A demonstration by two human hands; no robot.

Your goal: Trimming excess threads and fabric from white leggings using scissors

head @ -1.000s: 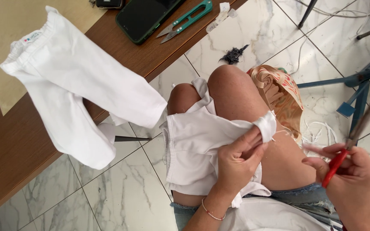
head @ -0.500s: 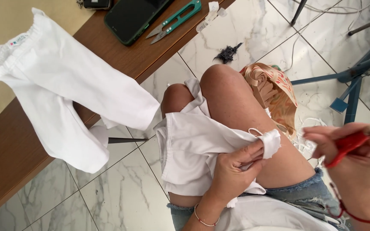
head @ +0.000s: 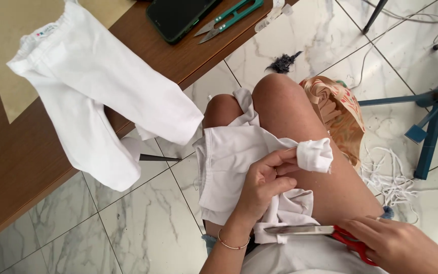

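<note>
Left hand (head: pixel 264 185) pinches a folded corner of the white garment (head: pixel 234 167) that lies across the person's bare knees, thumb and fingers closed on the cloth so a small cuff sticks out to the right. Right hand (head: pixel 396 246), low at the near right edge, is wrapped around the red handles of the scissors (head: pixel 320 232); the blades look closed and point left, lying just above a bunched fold of the same cloth and close to the left wrist.

What worries me, watching from here, is how near that steel sits to the wrist and the thigh beneath the thin fabric; a careless snip could nick skin, or bite through more layers than the one being pinched. The garment also hangs loosely off the lap and could slide to the marble floor.

On the wooden table (head: pixel 6 167) to the left, white baby trousers (head: pixel 92 96) droop over the edge, with a dark phone (head: pixel 178 15) and green thread snips (head: pixel 229 15) at the far side. I see no container proper; a patterned cloth bundle (head: pixel 338 114) rests on the floor to the right, its contents hidden.
</note>
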